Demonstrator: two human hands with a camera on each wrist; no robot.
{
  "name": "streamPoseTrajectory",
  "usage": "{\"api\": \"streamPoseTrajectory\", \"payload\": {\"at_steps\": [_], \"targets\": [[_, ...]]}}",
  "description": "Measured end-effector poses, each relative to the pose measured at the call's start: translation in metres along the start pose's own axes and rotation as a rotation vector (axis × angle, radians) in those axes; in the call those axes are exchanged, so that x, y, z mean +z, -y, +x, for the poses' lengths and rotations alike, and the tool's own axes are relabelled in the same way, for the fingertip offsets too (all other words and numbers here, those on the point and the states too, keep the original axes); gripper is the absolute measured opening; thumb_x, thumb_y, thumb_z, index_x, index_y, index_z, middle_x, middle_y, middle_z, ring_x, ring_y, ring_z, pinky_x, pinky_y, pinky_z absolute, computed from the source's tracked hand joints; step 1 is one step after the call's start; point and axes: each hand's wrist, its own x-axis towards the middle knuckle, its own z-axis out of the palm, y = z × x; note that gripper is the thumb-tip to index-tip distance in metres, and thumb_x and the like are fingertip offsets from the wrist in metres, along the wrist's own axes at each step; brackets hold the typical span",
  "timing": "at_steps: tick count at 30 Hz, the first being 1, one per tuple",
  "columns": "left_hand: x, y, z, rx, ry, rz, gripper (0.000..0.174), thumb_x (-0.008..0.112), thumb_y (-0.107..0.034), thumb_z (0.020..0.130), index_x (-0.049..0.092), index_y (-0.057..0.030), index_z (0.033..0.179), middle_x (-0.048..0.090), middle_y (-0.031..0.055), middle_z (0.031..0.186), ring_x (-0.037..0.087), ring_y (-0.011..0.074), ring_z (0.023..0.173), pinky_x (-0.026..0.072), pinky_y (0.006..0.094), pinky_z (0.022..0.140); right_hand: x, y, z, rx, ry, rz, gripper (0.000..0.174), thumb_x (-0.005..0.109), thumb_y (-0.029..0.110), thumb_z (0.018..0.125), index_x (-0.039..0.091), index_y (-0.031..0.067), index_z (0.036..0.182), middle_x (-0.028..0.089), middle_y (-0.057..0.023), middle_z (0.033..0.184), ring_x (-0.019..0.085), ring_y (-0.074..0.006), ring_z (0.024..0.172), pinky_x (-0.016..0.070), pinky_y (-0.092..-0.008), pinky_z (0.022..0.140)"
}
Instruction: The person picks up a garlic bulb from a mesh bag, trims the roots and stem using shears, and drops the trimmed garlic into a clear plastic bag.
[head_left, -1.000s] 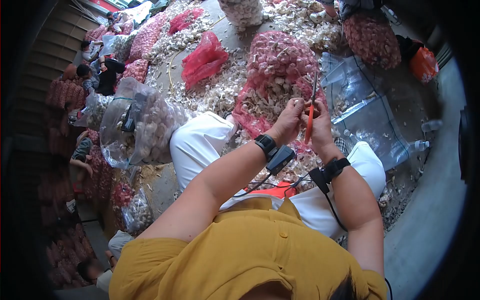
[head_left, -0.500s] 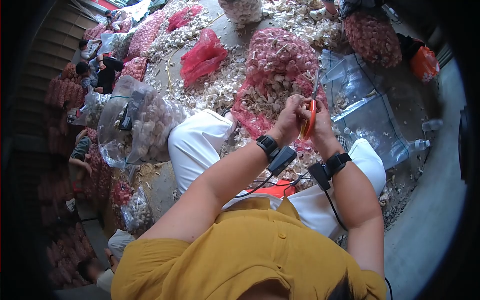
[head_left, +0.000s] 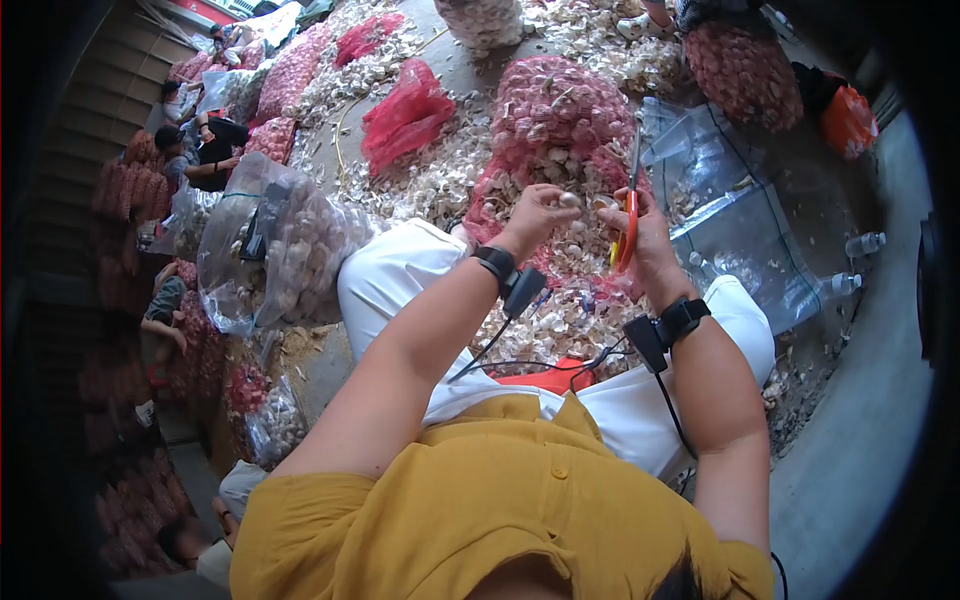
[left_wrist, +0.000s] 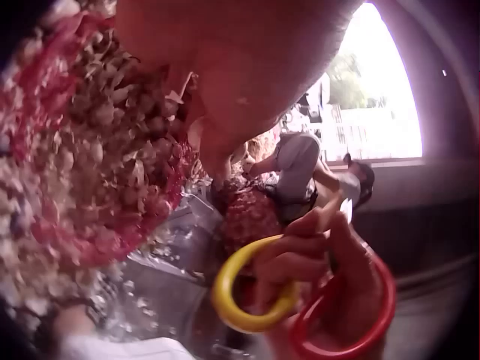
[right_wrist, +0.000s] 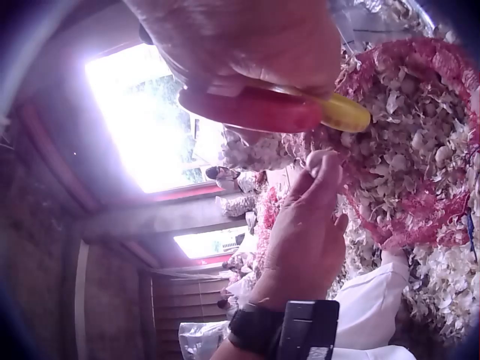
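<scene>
In the head view my left hand (head_left: pixel 535 218) pinches a pale garlic bulb (head_left: pixel 569 200) between thumb and fingertips, over the open mesh sack. The same garlic bulb (right_wrist: pixel 315 159) shows at the fingertips in the right wrist view. A short gap to the right, my right hand (head_left: pixel 652 243) grips scissors (head_left: pixel 630 232), blades pointing away from the body. One handle loop is red and the other yellow; fingers pass through both loops (left_wrist: pixel 384 319) in the left wrist view. Below both hands the pink mesh sack (head_left: pixel 565 95) spills garlic and dry skins.
A clear plastic bag of garlic (head_left: pixel 310 240) stands by the left knee. Flat plastic sheeting (head_left: pixel 745 250) and bottles (head_left: pixel 842 285) lie to the right. A crumpled red mesh bag (head_left: pixel 405 115) lies ahead among garlic skins. Other people sit at the far left among full sacks.
My hands were together at the scissors; the left has moved away to the left, with the garlic bulb now showing in its fingers. The right hand keeps the scissors, nearly in place.
</scene>
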Motion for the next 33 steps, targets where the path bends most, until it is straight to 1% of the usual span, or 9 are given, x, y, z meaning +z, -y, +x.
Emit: {"api": "streamPoseTrajectory", "payload": {"at_steps": [1,2,3,6,15,17,19,23,33], "targets": [[-0.004,0.001,0.002,-0.057,0.026,-0.231,0.016,0.072,-0.018,0.079,0.070,-0.0067,0.091,0.064,0.0002,0.093,0.055,0.0080,0.088,0.0435,0.0262,0.077,-0.001,-0.001,-0.002,0.002,-0.010,0.008,0.038,0.072,-0.001,0.073,0.050,0.0076,0.103,0.058,-0.0021,0.084,0.059,-0.0109,0.068,0.0441,-0.0227,0.054],[-0.019,-0.018,0.001,-0.292,0.354,-0.299,0.021,0.071,-0.018,0.081,0.068,-0.0054,0.097,0.064,0.0001,0.095,0.056,0.0084,0.087,0.0413,0.0237,0.080,-0.001,0.000,-0.003,0.001,-0.021,-0.019,0.039,0.072,-0.001,0.072,0.050,0.0075,0.103,0.058,-0.0022,0.084,0.058,-0.0108,0.067,0.0441,-0.0225,0.054],[-0.022,-0.021,-0.001,-0.295,0.340,-0.299,0.021,0.071,-0.018,0.081,0.068,-0.0054,0.097,0.064,0.0001,0.095,0.056,0.0084,0.087,0.0413,0.0237,0.080,0.002,0.003,-0.001,-0.005,-0.018,-0.050,0.039,0.072,-0.002,0.072,0.051,0.0074,0.104,0.058,-0.0023,0.083,0.058,-0.0107,0.066,0.0441,-0.0224,0.053],[-0.014,-0.031,-0.005,-0.399,0.307,-0.958,0.031,0.065,-0.019,0.086,0.060,-0.0020,0.111,0.063,0.0002,0.098,0.056,0.0088,0.089,0.0414,0.0246,0.080,0.003,0.005,0.002,-0.013,-0.016,-0.065,0.040,0.072,-0.002,0.072,0.051,0.0067,0.105,0.059,-0.0028,0.083,0.058,-0.0106,0.064,0.0441,-0.0221,0.053],[0.002,-0.006,-0.021,-0.600,0.333,-0.997,0.015,0.062,-0.024,0.088,0.060,-0.0135,0.099,0.063,-0.0020,0.094,0.057,0.0102,0.088,0.0409,0.0265,0.079,0.001,0.005,0.000,-0.019,-0.020,-0.123,0.040,0.073,-0.001,0.071,0.052,0.0060,0.105,0.058,-0.0022,0.081,0.056,-0.0090,0.065,0.0430,-0.0210,0.053],[0.003,-0.009,-0.026,-0.648,0.220,-1.141,0.013,0.063,-0.023,0.088,0.060,-0.0155,0.098,0.063,-0.0032,0.094,0.057,0.0098,0.088,0.0411,0.0258,0.077,0.000,0.006,0.000,-0.016,-0.051,-0.153,0.040,0.073,-0.001,0.071,0.052,0.0060,0.104,0.058,-0.0019,0.081,0.056,-0.0084,0.065,0.0429,-0.0211,0.054],[0.007,-0.009,-0.031,-0.656,0.255,-1.069,0.015,0.062,-0.024,0.088,0.058,-0.0149,0.100,0.062,-0.0019,0.096,0.057,0.0121,0.090,0.0436,0.0275,0.074,-0.001,0.005,-0.001,-0.027,-0.025,-0.202,0.040,0.075,0.000,0.070,0.054,0.0054,0.103,0.059,-0.0016,0.082,0.055,-0.0083,0.068,0.0437,-0.0226,0.056],[0.017,-0.015,-0.035,-0.693,0.177,-1.454,0.021,0.055,-0.028,0.092,0.054,-0.0103,0.104,0.057,0.0026,0.097,0.057,0.0182,0.091,0.0485,0.0358,0.079,-0.009,-0.011,0.009,-0.177,-0.001,-0.374,0.043,0.078,0.005,0.068,0.055,0.0041,0.105,0.060,-0.0027,0.084,0.057,-0.0099,0.070,0.0455,-0.0249,0.060],[0.023,-0.039,-0.031,-0.638,0.227,-1.897,0.028,0.042,-0.006,0.088,0.048,-0.0051,0.116,0.058,0.0076,0.092,0.058,0.0210,0.088,0.0469,0.0402,0.087,0.007,-0.003,-0.014,-0.280,0.032,-0.708,0.040,0.076,0.010,0.069,0.060,0.0035,0.104,0.066,-0.0107,0.083,0.062,-0.0137,0.074,0.0495,-0.0287,0.066]]}}
